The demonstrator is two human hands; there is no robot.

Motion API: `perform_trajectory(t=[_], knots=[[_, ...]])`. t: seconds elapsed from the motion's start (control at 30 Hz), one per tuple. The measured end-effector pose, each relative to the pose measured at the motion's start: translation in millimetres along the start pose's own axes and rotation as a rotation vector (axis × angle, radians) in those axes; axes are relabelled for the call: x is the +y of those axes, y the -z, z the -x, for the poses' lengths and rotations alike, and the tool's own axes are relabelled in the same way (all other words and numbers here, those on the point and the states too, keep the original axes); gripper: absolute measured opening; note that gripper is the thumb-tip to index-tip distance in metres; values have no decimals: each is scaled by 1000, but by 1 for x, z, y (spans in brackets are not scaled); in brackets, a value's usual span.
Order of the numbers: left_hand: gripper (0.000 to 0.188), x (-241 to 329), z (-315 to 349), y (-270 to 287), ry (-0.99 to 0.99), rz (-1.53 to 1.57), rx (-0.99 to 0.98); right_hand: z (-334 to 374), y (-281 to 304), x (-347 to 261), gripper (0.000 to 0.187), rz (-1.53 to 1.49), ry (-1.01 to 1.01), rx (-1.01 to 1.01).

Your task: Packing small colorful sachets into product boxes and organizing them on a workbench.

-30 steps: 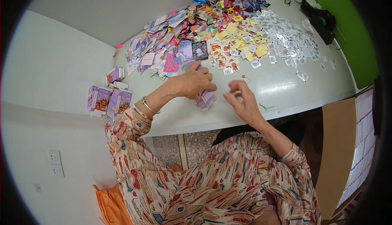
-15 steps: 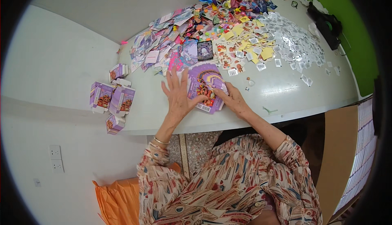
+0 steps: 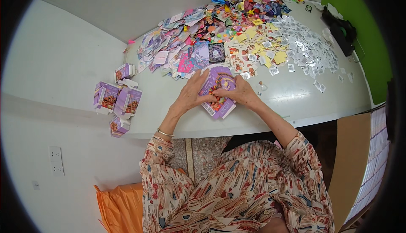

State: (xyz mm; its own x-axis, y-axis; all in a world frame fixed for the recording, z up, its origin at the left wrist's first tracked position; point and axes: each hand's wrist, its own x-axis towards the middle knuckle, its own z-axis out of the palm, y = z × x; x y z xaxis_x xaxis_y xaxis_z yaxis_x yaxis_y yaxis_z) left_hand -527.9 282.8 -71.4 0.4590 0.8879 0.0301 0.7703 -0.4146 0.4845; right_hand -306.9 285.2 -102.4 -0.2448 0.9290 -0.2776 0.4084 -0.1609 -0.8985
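A stack of flat purple printed cartons lies at the table's near middle, tilted a little. My left hand is closed along the stack's left edge, its thumb across the printed front. From the right, my right hand grips the other edge, its thumb also on top. The fingers under the edges are partly hidden. Beyond the stack lie a pink card and a dark patterned packet.
Several folded purple boxes stand at the table's left edge. Along the back are heaps of pastel cards, colourful trinkets, yellow slips and small silvery packets. A black object sits by the green panel.
My left hand, spread open over the cartons before, has closed on their left edge. The fanned cartons are now gathered into a neater stack, and my right hand has shifted slightly up its edge.
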Motion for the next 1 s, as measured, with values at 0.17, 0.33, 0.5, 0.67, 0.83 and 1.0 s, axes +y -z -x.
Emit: perform_trajectory(t=[0.17,0.33,0.5,0.67,0.83,1.0], knots=[[110,-8,1,-8,-65,51,59,-3,-11,7,96,-28,60,58],[115,-9,19,-34,206,586,456,1,-12,19,88,-144,128,64],[97,8,37,-35,397,1353,427,13,-7,17,72,-732,26,-81],[57,38,39,-23,441,1648,290,18,-15,8,76,-801,83,-289],[46,46,32,0,398,1449,451,13,-16,-6,75,-133,68,-234],[51,29,42,9,431,643,554,28,-28,-6,69,7,239,39]])
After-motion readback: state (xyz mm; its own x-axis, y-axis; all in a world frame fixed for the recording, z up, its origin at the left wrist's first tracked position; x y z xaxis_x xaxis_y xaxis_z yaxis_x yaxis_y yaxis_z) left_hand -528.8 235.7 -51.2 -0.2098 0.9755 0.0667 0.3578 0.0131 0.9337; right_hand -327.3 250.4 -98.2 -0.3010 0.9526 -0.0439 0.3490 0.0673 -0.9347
